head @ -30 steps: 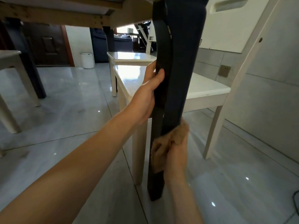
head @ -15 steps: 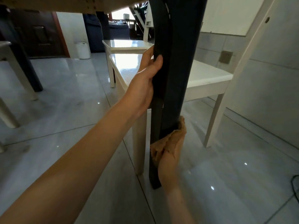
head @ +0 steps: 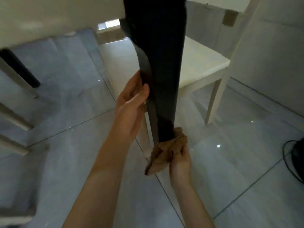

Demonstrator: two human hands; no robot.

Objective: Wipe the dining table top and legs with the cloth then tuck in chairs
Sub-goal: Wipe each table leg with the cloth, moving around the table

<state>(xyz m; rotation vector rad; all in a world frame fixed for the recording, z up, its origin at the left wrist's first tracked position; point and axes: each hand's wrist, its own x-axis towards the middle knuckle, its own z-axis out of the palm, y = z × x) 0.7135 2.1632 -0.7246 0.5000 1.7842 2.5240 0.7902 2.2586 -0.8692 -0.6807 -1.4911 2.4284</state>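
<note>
Against table leg (head: 164,79): cloth (head: 166,152), right hand (head: 181,160).

We note the crumpled brown cloth (head: 166,152) wrapped round the foot of the upright black table leg (head: 161,71); a white chair (head: 202,66) stands just behind, to the right.

Foot of table leg (head: 164,76) behind cloth (head: 166,151)
</note>
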